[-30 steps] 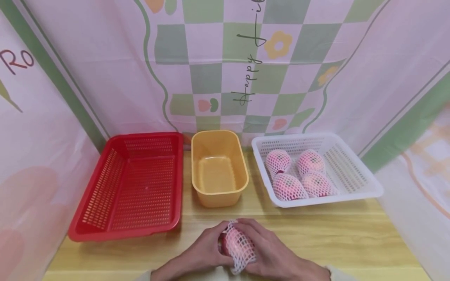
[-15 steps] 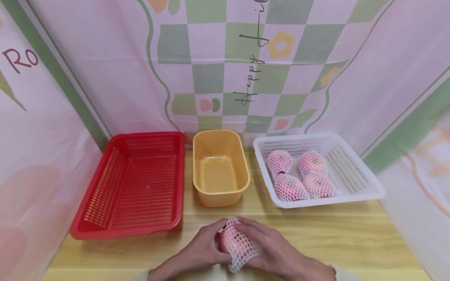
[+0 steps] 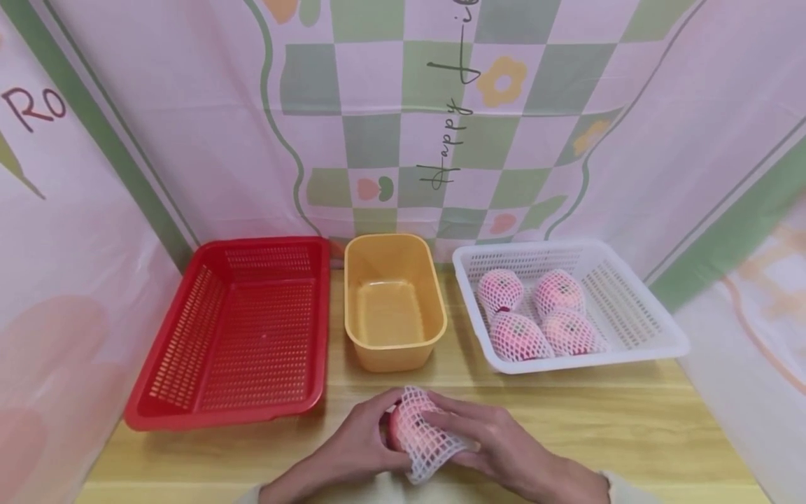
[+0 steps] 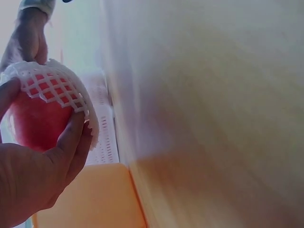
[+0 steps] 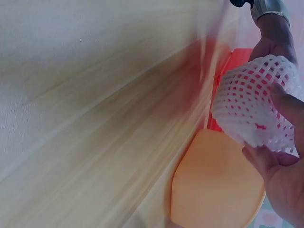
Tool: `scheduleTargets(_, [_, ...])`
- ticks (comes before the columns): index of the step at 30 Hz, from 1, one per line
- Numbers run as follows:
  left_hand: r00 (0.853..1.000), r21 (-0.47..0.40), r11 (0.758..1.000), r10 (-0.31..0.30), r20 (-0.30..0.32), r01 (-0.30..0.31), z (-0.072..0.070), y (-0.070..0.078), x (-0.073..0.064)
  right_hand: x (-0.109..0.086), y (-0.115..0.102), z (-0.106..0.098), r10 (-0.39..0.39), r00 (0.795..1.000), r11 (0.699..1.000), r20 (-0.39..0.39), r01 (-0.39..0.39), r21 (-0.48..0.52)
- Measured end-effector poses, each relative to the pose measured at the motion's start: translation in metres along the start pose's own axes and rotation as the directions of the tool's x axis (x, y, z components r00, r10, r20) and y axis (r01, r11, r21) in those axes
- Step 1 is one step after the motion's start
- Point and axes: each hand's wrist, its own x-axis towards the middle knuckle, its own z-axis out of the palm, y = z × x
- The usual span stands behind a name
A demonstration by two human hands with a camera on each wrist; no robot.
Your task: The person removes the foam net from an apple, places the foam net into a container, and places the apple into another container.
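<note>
Low in the middle of the head view, both hands are on a red apple (image 4: 38, 121) wearing a white foam net (image 3: 423, 437). My left hand (image 3: 359, 442) grips the apple from the left, thumb and fingers curled round it. Its bare red skin shows on that side, past the net's edge in the left wrist view. On the other side my right hand (image 3: 513, 441) pinches the net, whose loose end (image 5: 237, 126) stands away from the fruit toward the right palm. The apple's underside is hidden by the hands.
Behind the hands stands a yellow bin (image 3: 393, 357). A red perforated basket (image 3: 317, 315) is to its left. On the right, a white basket (image 3: 630, 357) holds several netted apples (image 3: 516, 336). Wood-grain tabletop (image 3: 630, 427) lies around them, with patterned cloth (image 3: 428, 140) behind.
My right hand has shifted a little to the right with the net's loose end, which is drawn out farther. The left hand keeps its grip on the apple; the baskets have stayed put.
</note>
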Motion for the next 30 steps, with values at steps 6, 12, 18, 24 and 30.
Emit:
scheduleTargets(6, [1.0,0.002,1.0,0.022,0.012,-0.022,-0.001,0.001,-0.001,0.001,0.003,-0.005,-0.065,0.998,0.998,-0.017,0.065,-0.005])
scheduleTargets(12, [1.0,-0.004,1.0,0.017,0.015,-0.017,-0.002,0.0,-0.001,0.001,0.005,-0.01,-0.098,0.995,0.995,-0.03,0.097,-0.021])
scheduleTargets(18, [1.0,-0.017,1.0,-0.007,0.02,0.007,-0.004,0.003,-0.002,0.003,0.005,-0.013,-0.113,0.993,0.993,-0.04,0.113,-0.022])
scheduleTargets(24, [1.0,-0.022,1.0,-0.007,0.008,0.007,-0.006,0.005,-0.002,0.005,0.007,-0.015,-0.125,0.991,0.992,-0.051,0.123,-0.038])
scheduleTargets(30, [1.0,-0.022,1.0,-0.016,-0.012,0.016,-0.007,0.006,-0.004,0.008,0.008,-0.021,-0.152,0.988,0.988,-0.026,0.151,-0.033])
